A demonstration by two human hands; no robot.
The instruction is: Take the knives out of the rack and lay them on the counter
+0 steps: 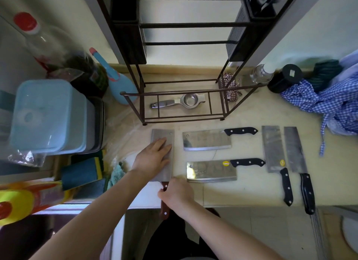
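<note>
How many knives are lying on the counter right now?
5. One brown-handled cleaver under both hands, two black-handled cleavers in the middle, upper and lower, and two at right. None visible in the rack.

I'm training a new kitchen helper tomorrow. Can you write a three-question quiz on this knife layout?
1. How many cleavers lie on the counter?
2. True or false: the left hand rests flat on a blade.
3. The cleaver under the hands has which handle? A black, B reddish-brown, C steel.

Key:
1. Five.
2. True: it lies on the blade of the leftmost cleaver, while the right hand holds the handle.
3. B.
</note>
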